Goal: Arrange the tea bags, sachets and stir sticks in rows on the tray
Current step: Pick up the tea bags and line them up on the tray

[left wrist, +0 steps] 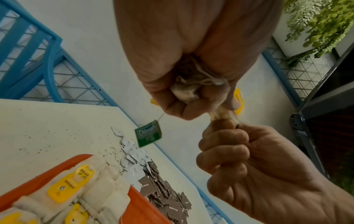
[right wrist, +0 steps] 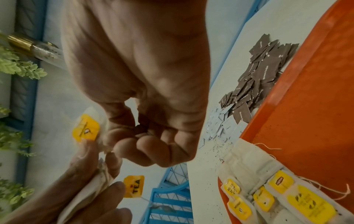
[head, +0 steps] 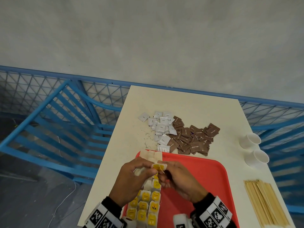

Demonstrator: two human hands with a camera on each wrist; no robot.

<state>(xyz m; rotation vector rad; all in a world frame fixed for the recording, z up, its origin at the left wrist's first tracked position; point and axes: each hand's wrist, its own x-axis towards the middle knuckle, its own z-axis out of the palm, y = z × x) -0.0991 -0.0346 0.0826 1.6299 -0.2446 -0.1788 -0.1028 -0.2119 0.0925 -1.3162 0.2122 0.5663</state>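
Above the red tray (head: 205,171), my left hand (head: 152,169) grips a small bunch of tea bags (left wrist: 186,92) with tangled strings. A green tag (left wrist: 148,133) and a yellow TEA tag (right wrist: 133,188) dangle from the bunch. My right hand (head: 162,172) pinches one tea bag with a yellow tag (head: 159,167) at the edge of that bunch, right against the left fingers. Rows of yellow-tagged tea bags (head: 146,204) lie along the tray's left side. White sachets (head: 160,127) and brown sachets (head: 192,137) lie heaped on the table beyond the tray. The stir sticks (head: 264,203) lie to the tray's right.
Two white paper cups (head: 253,147) stand near the table's right edge. Loose tea specks (head: 148,137) dot the white table (head: 189,101) left of the sachets. A blue chair (head: 65,129) and blue mesh railing (head: 24,86) stand to the left and behind.
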